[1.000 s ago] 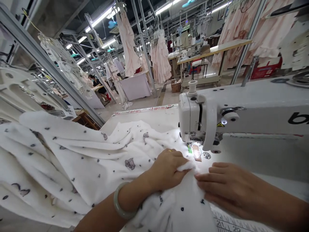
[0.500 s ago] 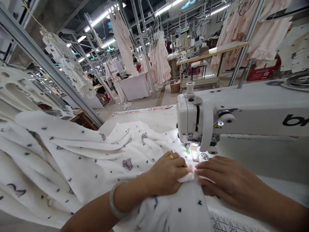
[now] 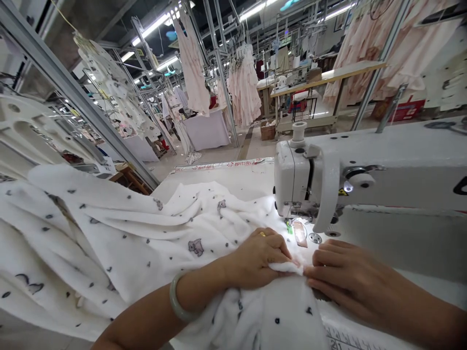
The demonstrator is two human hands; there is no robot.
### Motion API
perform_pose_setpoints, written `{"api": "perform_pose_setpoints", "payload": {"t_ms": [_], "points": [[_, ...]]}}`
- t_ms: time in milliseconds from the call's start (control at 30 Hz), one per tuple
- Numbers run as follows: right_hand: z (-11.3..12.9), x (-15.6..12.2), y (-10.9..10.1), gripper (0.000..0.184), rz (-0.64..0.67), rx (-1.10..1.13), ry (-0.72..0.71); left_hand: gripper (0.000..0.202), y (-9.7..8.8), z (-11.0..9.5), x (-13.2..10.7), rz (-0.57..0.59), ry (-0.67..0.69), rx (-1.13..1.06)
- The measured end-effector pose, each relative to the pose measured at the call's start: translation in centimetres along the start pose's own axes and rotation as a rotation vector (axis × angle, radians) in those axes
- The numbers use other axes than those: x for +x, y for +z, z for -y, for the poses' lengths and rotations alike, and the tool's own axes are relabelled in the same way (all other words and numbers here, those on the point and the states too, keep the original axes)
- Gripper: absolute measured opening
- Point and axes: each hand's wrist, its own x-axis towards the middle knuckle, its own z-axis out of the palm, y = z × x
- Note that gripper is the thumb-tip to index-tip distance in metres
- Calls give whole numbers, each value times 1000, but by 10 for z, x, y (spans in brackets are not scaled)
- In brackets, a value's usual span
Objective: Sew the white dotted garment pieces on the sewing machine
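Note:
White plush fabric (image 3: 127, 243) with small dark motifs and grey animal prints spreads across the left and middle of the sewing table. My left hand (image 3: 257, 257), with a ring and a pale bangle at the wrist, pinches a fold of it. Beside it, my right hand (image 3: 350, 274) has its fingertips closed at the same fabric's edge; the thumb is partly hidden. Just beyond both hands is the needle area of a white sewing machine (image 3: 297, 180), lit by a lamp. A green piece (image 3: 289, 227) shows by the presser foot.
A printed ruler scale (image 3: 346, 338) lies along the table's front right. The machine's arm takes up the right side. A slanted metal post (image 3: 80, 92) stands at left. Farther off hang pink garments (image 3: 245, 87), with a wooden-edged worktable (image 3: 328, 78) behind.
The view has shifted slightly, so the machine appears farther right. Both hands stay at the fabric edge, and the pinched fold now sticks out more between them.

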Motion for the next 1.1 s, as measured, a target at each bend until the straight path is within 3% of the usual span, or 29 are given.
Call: {"api": "perform_pose_setpoints", "payload": {"t_ms": [100, 267, 467, 600, 733, 833, 1000, 1100], "points": [[-3, -1, 1, 16, -85, -19, 11, 18, 0, 0, -2, 34, 23, 77], [-5, -1, 5, 18, -19, -16, 72, 27, 1, 4, 0, 71, 70, 204], [-11, -4, 7, 26, -93, -94, 140, 30, -5, 23, 14, 56, 105, 302], [-10, -1, -1, 24, -105, -87, 83, 37, -10, 33, 18, 72, 140, 290], [0, 3, -7, 21, -85, -70, -99, 28, -15, 36, 19, 53, 151, 158], [9, 3, -3, 24, -61, -44, -160, 28, -21, 35, 22, 7, 26, -43], [18, -1, 9, 29, -66, -43, -108, 32, -26, 20, 32, -55, -397, -378], [19, -1, 10, 32, -37, -12, -97, 27, -18, 0, 31, -94, -366, -254]]}}
